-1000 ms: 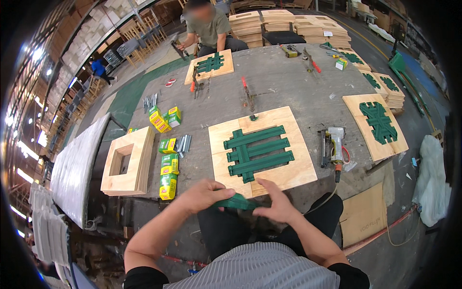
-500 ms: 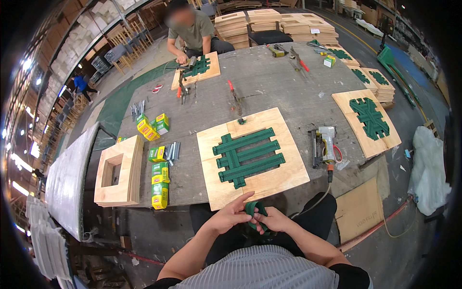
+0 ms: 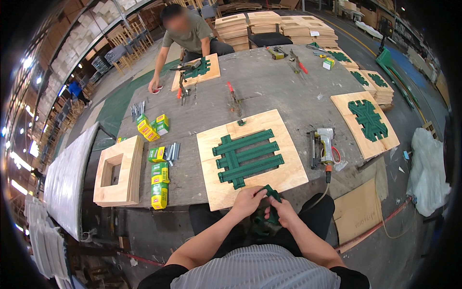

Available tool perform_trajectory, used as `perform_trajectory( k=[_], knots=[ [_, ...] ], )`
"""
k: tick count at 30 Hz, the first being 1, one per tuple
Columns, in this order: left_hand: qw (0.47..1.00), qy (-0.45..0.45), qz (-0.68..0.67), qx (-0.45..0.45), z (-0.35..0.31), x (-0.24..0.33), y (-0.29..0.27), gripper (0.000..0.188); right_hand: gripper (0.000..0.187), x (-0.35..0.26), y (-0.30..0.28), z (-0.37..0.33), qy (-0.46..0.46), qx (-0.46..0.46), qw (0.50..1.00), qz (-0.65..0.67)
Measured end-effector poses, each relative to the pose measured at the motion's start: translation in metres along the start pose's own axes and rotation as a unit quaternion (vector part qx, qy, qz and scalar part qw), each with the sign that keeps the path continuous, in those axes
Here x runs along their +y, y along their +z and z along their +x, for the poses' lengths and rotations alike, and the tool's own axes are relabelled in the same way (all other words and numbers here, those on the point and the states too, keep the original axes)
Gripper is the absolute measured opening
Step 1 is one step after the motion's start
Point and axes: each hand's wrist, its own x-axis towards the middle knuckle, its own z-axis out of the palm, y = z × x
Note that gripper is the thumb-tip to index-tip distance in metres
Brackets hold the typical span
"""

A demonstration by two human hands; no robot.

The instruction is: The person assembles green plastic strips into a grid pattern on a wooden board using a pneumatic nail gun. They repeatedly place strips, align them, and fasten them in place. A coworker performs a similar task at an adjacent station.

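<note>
My left hand (image 3: 248,200) and my right hand (image 3: 285,212) both grip a green webbing strap (image 3: 273,193) at the near edge of a square plywood board (image 3: 290,168). The strap's upper end is pinched in my left fingers. Its loose part hangs below my hands above my lap. On the board, three green straps (image 3: 251,151) run across a cut-out, with one strap crossing them near their left ends. A pneumatic staple gun (image 3: 326,144) lies right of the board, its hose running toward me.
Yellow-green boxes (image 3: 160,172) and staple strips (image 3: 172,151) lie left of the board, beside stacked plywood frames (image 3: 113,185). A finished-looking strapped board (image 3: 340,108) is at right. Pliers (image 3: 233,98) lie beyond. Across the table, a co-worker (image 3: 190,36) reaches to red-handled scissors (image 3: 156,89).
My hands have unrolled the looped strap and raised its end toward the board's near edge. The co-worker's hand has moved from the staple gun on the far board to the scissors.
</note>
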Motion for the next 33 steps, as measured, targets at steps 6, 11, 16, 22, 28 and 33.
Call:
perform_trajectory(
  k=[6,11,16,22,28,33],
  knots=[
    [0.992,0.048,0.084,0.076,0.006,-0.008,-0.001,0.028,0.021,0.003,0.01,0.023,-0.052,0.01,0.995,0.081],
    [0.992,0.073,0.054,0.092,0.002,-0.031,-0.011,0.027,0.018,0.003,0.021,0.023,-0.063,0.013,0.994,0.089],
    [0.997,0.02,0.016,0.073,0.006,-0.039,-0.012,0.028,0.019,0.01,0.023,0.026,-0.085,0.019,0.992,0.096],
    [0.997,-0.015,-0.008,0.079,0.01,-0.051,-0.026,0.029,0.022,0.017,0.04,0.026,-0.067,0.016,0.995,0.071],
    [0.996,0.007,0.038,0.076,0.039,-0.037,-0.038,0.027,0.022,0.021,0.036,0.0,-0.062,-0.035,0.995,-0.066],
    [0.994,0.042,0.081,0.062,0.091,0.004,-0.039,0.024,0.016,0.013,-0.015,-0.025,-0.148,-0.052,0.973,-0.169]
  ],
)
